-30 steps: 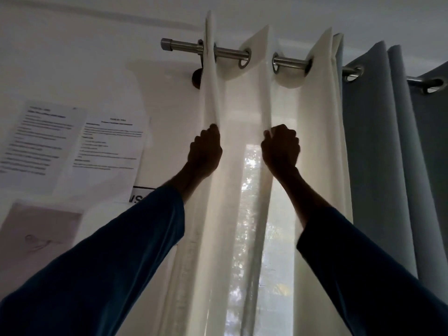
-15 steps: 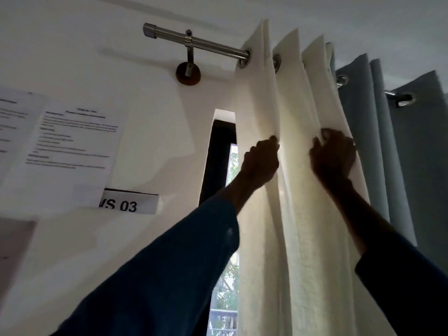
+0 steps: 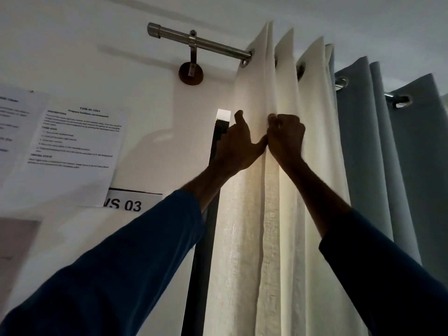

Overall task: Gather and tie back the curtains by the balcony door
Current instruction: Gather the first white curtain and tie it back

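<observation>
Both hands have come together at mid-frame, bunching the cream eyelet fabric curtain (image 3: 278,238). The right hand (image 3: 286,140) clenches a fold. Whether the left hand (image 3: 238,147) grips the fabric, I cannot tell.

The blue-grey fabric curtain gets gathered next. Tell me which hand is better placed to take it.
Right, probably. The right hand pinches a fold of the cream fabric curtain on the side nearest the blue-grey fabric curtain; the left hand sits farther off, at the cream curtain's outer edge.
</observation>
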